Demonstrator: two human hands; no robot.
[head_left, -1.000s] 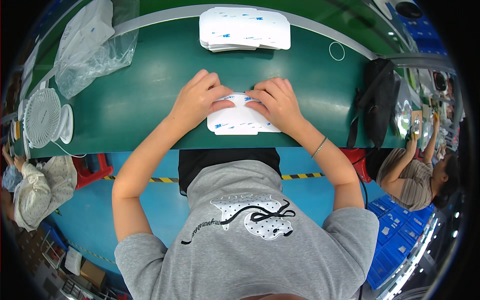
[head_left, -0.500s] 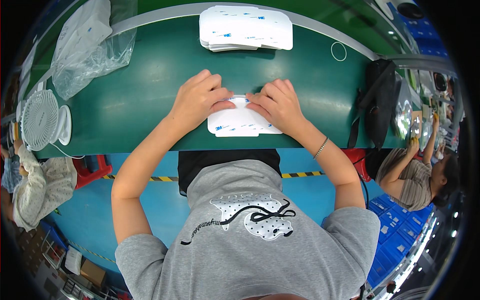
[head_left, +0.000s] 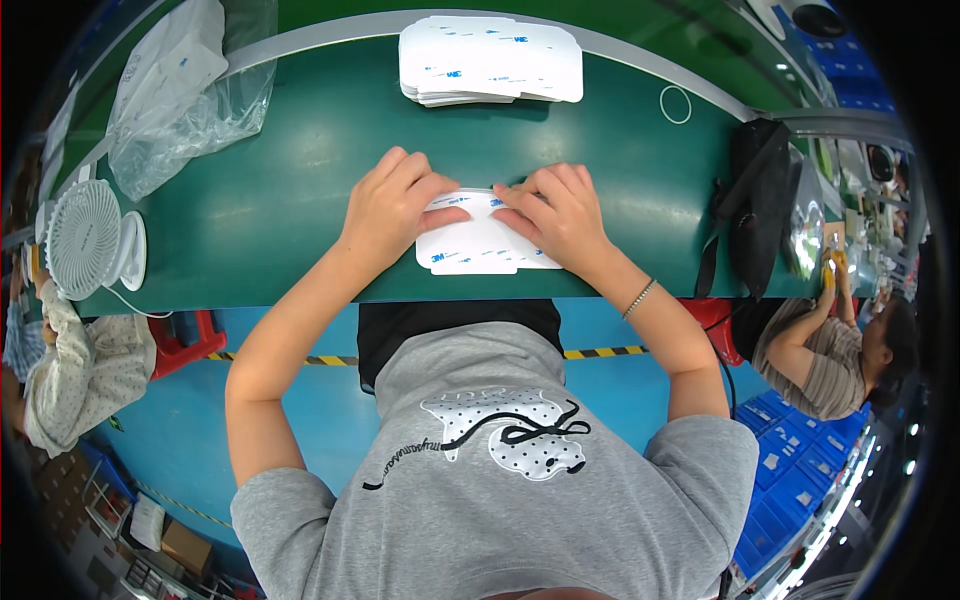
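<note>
A thin, flat, white, paper-like sheet with rounded corners and scattered blue print (head_left: 470, 252) was held between the left hand (head_left: 393, 205) and the right hand (head_left: 556, 218). Its long side was stretched from one hand toward the other. Its upper face was touched by both thumbs, and its far edge was met by the fingertips. The near part was left uncovered below the thumbs, where a small step was seen in the near edge. Its right end was partly hidden by the right hand.
</note>
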